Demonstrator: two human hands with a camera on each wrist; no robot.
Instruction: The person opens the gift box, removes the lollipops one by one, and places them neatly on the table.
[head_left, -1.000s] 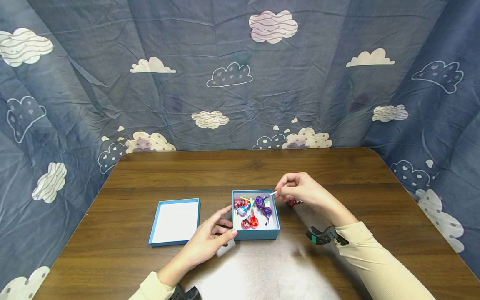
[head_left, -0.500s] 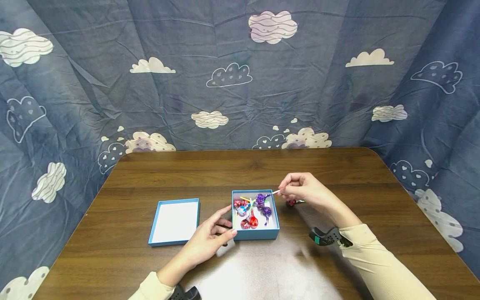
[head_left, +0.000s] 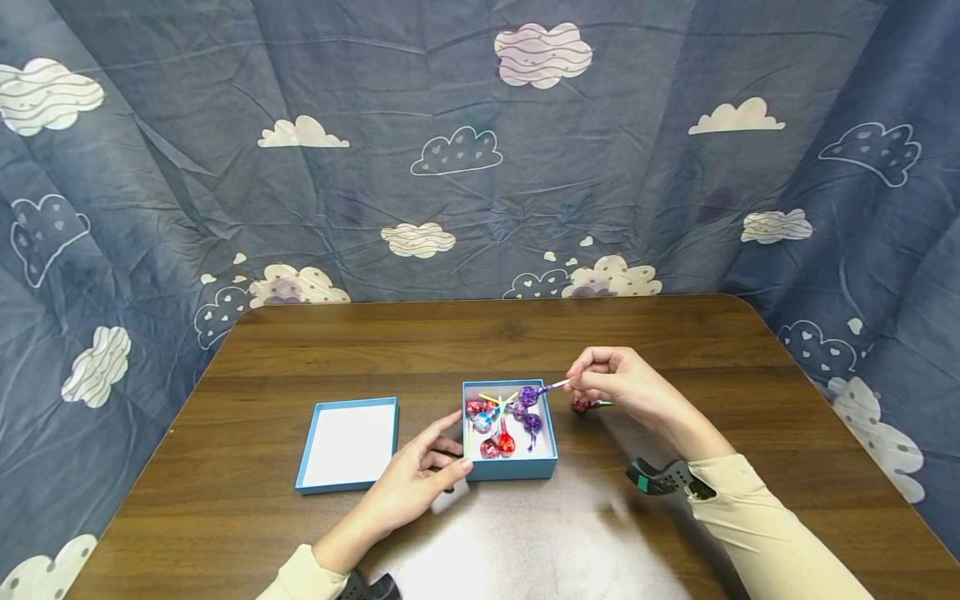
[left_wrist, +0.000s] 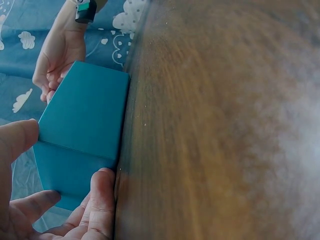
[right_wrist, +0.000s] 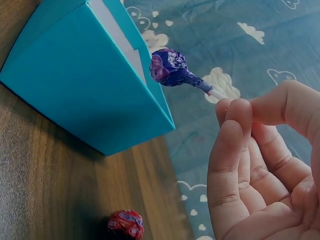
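By its white stick, a purple-wrapped lollipop (right_wrist: pixel 172 67) is pinched between the thumb and fingertips of my right hand (head_left: pixel 618 383). Its round head overlaps the right rim of the open blue box (head_left: pixel 512 471) in the head view. Inside the box lie several more wrapped lollipops, among them a purple one (head_left: pixel 533 423) and a red one (head_left: pixel 506 444). My left hand (head_left: pixel 420 475) rests against the box's left side, thumb at the near corner and fingers spread along the wall. Right of the box, a red-wrapped lollipop (right_wrist: pixel 127 224) lies on the table, partly below my right hand.
The shallow blue lid (head_left: pixel 352 446), white inside, lies on the wooden table (head_left: pixel 390 342) left of the box. A dark blue curtain (head_left: pixel 360 192) with cloud prints hangs behind the table's far edge. Black bands (head_left: pixel 660 477) sit on both wrists.
My right hand has moved slightly right, drawing the pinched purple lollipop up and toward the box's right rim. My left hand and the box stay nearly in place.
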